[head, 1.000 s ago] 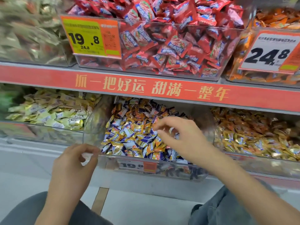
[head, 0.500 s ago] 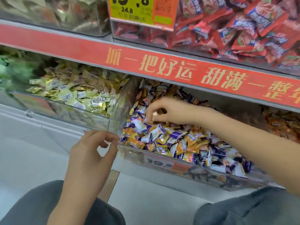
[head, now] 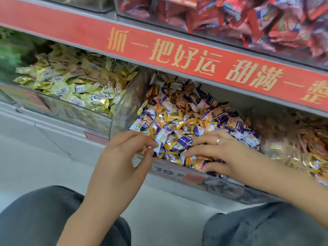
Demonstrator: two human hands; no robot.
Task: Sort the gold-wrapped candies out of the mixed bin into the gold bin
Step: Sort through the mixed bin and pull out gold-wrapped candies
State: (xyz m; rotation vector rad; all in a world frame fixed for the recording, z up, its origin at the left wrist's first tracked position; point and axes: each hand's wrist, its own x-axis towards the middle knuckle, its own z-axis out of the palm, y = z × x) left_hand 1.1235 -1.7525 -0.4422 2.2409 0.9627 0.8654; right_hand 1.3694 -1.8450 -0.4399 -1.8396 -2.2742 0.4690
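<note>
Gold-wrapped candies fill the gold bin, one clear-fronted bin just left of the mixed bin on the lower shelf; too many pieces to count. The mixed bin, directly below the red shelf banner, holds a heap of purple, white and orange-gold wrapped candies, and any stray gold piece among them is hard to make out.

Two hands reach into the mixed bin's front edge. The left hand has thumb and forefinger curled close together at the near left corner of the heap; whether they pinch a candy cannot be told. The right hand, one ring on a finger, lies with fingers spread and lightly bent on the candies at the front.

Right of the mixed bin, a third bin of orange-gold sweets is blurred and cut off by the frame edge. Above the banner, red packets sit in an upper bin, partly cropped. The mixed bin's price tag is half hidden by the hands. Two knees in dark trousers show below.
</note>
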